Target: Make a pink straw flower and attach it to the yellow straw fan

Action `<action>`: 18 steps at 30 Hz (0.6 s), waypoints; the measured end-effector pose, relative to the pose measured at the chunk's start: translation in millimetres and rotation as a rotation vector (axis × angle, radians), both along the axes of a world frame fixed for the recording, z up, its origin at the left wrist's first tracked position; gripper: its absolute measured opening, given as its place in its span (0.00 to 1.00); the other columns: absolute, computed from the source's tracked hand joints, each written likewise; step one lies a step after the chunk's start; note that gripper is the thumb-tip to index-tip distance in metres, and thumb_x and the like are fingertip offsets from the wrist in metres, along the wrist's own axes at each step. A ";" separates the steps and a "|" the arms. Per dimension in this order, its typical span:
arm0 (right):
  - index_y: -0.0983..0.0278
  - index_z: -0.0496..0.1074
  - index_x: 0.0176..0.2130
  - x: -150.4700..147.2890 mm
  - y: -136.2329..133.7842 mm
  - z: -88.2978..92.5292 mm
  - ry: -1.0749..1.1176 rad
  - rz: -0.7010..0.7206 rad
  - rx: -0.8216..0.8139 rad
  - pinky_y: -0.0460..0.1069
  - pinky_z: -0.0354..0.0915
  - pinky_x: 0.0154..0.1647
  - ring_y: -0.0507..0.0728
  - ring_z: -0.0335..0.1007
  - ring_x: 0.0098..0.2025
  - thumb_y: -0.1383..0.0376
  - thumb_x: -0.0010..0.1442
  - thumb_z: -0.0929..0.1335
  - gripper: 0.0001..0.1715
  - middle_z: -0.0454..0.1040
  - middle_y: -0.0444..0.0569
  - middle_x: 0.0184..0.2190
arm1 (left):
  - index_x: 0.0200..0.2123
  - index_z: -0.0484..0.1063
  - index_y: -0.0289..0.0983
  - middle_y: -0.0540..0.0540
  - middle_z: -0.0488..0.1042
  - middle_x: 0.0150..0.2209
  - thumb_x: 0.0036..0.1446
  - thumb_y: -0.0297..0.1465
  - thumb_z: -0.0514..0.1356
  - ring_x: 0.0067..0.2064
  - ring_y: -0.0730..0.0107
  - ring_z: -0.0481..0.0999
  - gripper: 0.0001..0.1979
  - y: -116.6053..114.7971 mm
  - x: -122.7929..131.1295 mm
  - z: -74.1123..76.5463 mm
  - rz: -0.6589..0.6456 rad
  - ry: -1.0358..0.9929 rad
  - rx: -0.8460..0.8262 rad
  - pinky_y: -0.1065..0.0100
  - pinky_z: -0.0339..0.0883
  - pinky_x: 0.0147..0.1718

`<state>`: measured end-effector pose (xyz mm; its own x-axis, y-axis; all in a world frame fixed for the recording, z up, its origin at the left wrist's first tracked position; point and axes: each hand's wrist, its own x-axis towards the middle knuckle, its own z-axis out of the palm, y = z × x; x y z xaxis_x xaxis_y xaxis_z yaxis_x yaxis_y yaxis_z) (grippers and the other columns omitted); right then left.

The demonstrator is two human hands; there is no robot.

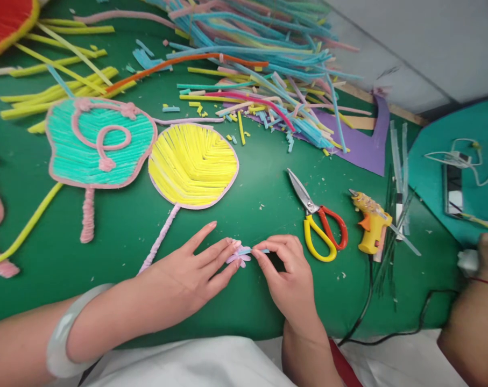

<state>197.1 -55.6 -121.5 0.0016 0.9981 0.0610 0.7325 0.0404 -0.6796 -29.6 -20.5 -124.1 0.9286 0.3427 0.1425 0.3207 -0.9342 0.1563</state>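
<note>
My left hand (187,274) lies palm down with its fingers stretched and spread. Its fingertips rest on a small lilac flower (244,259) on the green table, covering part of it; the thumb is hidden. A short light-blue pipe cleaner piece (247,251) lies across the flower, pinched at its other end between the thumb and fingers of my right hand (288,274). Scissors (318,215) with one yellow and one red handle lie open-bladed or nearly shut, just beyond my right hand. Above my left hand is a yellow round pipe cleaner lollipop shape (193,166) with a lilac-wrapped stick.
A yellow glue gun (370,220) lies at right, its black cord trailing to the front edge. Pipe cleaners (244,32) heap at the back. A turquoise pink-edged shape (102,145) lies at left. Another person's arm (475,317) rests at far right.
</note>
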 end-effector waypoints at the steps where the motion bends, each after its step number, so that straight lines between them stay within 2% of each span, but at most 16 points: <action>1: 0.59 0.73 0.37 0.1 0.1 0.0 -0.004 -0.003 0.002 0.53 0.63 0.41 0.55 0.67 0.39 0.66 0.62 0.70 0.02 0.72 0.45 0.34 | 0.61 0.63 0.30 0.31 0.65 0.62 0.63 0.32 0.55 0.63 0.48 0.65 0.25 0.1 0.1 0.2 0.002 0.000 0.000 0.37 0.43 0.64; 12: 0.59 0.74 0.35 4.6 -1.2 5.6 0.110 -0.071 -0.018 0.51 0.64 0.39 0.55 0.68 0.38 0.65 0.62 0.70 0.02 0.71 0.44 0.33 | 0.61 0.63 0.29 0.31 0.66 0.62 0.64 0.30 0.54 0.62 0.48 0.66 0.23 1.5 1.0 0.3 0.005 -0.016 -0.005 0.38 0.44 0.64; 18: 0.59 0.74 0.34 3.2 -0.6 5.9 0.128 -0.056 -0.024 0.51 0.65 0.38 0.55 0.68 0.38 0.65 0.62 0.70 0.03 0.72 0.45 0.33 | 0.60 0.64 0.30 0.31 0.66 0.61 0.64 0.30 0.54 0.63 0.49 0.66 0.22 1.8 1.9 0.1 0.011 -0.029 -0.006 0.38 0.44 0.65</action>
